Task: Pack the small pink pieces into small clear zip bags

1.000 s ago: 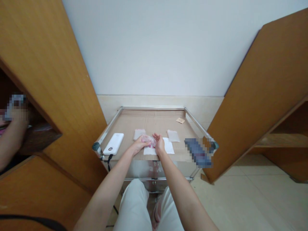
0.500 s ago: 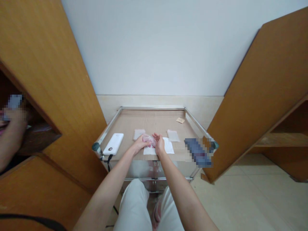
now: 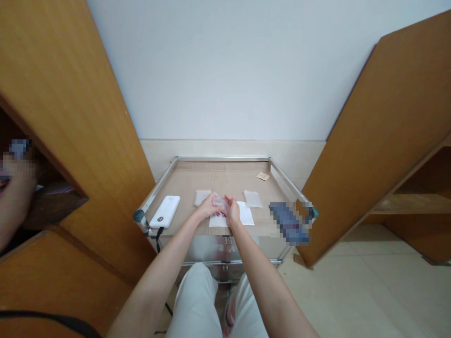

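Over a white sheet (image 3: 247, 214) on the table, my two hands meet at a thin, clear plastic bag (image 3: 220, 202). My left hand (image 3: 207, 207) is closed on the bag's left side, thumb toward me. On the opposite side, my right hand (image 3: 233, 211) has its fingers curled against the bag. Small red spots or pieces (image 3: 221, 214) show just below the bag; whether they lie inside it or on the sheet I cannot tell. Behind my hands lie two flat stacks of clear bags, a left stack (image 3: 202, 197) and a right stack (image 3: 252, 199).
A white power bank (image 3: 165, 212) with a black cable lies at the left. Toward the right are a blurred dark flat object (image 3: 289, 222) and a small tan card (image 3: 262, 176). A metal rail (image 3: 225, 159) rims the table. At far left, another person's hand (image 3: 21, 171) holds something blurred.
My left hand has lifted and stretched the plastic bag a little, and my right fingers have curled in against it. The view has shifted slightly.
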The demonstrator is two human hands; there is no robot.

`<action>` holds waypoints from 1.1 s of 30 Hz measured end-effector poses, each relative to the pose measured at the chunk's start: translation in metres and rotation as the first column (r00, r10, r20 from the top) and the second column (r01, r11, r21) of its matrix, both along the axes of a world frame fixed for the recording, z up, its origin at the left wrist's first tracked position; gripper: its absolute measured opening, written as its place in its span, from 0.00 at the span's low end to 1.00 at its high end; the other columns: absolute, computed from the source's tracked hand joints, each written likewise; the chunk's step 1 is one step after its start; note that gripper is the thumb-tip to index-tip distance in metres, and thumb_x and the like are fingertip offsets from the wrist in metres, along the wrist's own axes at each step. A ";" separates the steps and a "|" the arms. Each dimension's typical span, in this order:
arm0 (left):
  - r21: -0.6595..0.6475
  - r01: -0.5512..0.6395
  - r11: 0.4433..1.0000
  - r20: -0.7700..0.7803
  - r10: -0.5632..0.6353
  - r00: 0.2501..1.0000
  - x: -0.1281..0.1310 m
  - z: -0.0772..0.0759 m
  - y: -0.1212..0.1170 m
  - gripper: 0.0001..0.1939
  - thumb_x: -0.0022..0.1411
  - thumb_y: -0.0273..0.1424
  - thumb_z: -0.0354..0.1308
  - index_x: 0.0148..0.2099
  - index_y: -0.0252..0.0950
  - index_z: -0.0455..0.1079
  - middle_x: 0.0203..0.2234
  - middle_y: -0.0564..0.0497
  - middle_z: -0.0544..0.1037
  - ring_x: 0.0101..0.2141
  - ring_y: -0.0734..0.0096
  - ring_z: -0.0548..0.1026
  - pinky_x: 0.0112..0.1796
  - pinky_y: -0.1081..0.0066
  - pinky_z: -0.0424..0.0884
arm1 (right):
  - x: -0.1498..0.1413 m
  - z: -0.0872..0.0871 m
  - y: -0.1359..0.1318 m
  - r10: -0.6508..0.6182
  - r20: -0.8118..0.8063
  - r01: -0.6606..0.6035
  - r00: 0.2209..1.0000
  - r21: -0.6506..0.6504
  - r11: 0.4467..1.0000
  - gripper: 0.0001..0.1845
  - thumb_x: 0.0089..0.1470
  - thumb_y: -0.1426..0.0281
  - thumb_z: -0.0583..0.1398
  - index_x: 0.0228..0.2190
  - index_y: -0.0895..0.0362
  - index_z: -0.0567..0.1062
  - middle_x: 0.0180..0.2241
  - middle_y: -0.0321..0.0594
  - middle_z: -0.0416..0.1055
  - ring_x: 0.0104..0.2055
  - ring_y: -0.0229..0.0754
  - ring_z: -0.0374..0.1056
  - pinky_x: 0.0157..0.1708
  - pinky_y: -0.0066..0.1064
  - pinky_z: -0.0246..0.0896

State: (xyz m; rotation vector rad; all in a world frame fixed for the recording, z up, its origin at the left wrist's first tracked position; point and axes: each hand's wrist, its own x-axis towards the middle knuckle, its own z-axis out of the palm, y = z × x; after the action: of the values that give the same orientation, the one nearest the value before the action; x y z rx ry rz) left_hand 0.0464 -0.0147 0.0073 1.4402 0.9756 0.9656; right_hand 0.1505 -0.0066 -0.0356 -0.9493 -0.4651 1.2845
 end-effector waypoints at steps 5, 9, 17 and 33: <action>0.015 -0.052 0.999 -0.033 0.053 0.998 0.002 0.003 -0.001 0.20 0.34 0.23 0.61 0.34 0.31 0.61 0.23 0.53 0.71 0.20 0.79 0.69 0.21 0.78 0.64 | 0.000 0.000 0.001 -0.007 -0.024 0.007 1.000 0.013 1.000 0.20 0.51 0.62 0.45 0.27 0.60 0.72 0.30 0.42 0.73 0.31 0.38 0.67 0.26 0.27 0.60; 0.033 -0.132 0.991 -0.089 0.134 0.987 0.003 0.003 -0.001 0.20 0.33 0.23 0.61 0.33 0.31 0.61 0.23 0.54 0.70 0.22 0.78 0.68 0.23 0.78 0.64 | 0.000 0.000 0.001 0.004 -0.033 -0.004 0.999 0.000 1.000 0.20 0.51 0.63 0.45 0.27 0.60 0.72 0.31 0.42 0.73 0.31 0.37 0.67 0.28 0.27 0.60; 0.027 -0.129 0.991 -0.093 0.131 0.987 0.002 0.002 -0.001 0.20 0.34 0.23 0.60 0.34 0.32 0.61 0.24 0.55 0.70 0.25 0.77 0.68 0.27 0.76 0.64 | 0.002 -0.002 0.001 0.023 -0.018 -0.023 1.000 0.022 1.000 0.19 0.51 0.62 0.46 0.26 0.59 0.72 0.31 0.41 0.73 0.32 0.38 0.68 0.30 0.28 0.60; -0.004 -0.110 0.994 0.010 0.110 0.994 -0.002 0.003 -0.002 0.20 0.33 0.23 0.60 0.34 0.33 0.60 0.23 0.56 0.70 0.24 0.77 0.68 0.26 0.76 0.62 | 0.001 -0.002 0.002 -0.052 -0.023 0.053 0.998 0.078 0.996 0.18 0.51 0.64 0.46 0.24 0.59 0.71 0.26 0.42 0.73 0.32 0.37 0.68 0.33 0.28 0.59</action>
State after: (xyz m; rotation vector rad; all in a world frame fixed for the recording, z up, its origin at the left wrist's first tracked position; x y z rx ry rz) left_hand 0.0448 -0.0165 0.0101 1.3886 1.0574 1.0498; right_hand 0.1518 -0.0049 -0.0379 -0.8765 -0.4681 1.2190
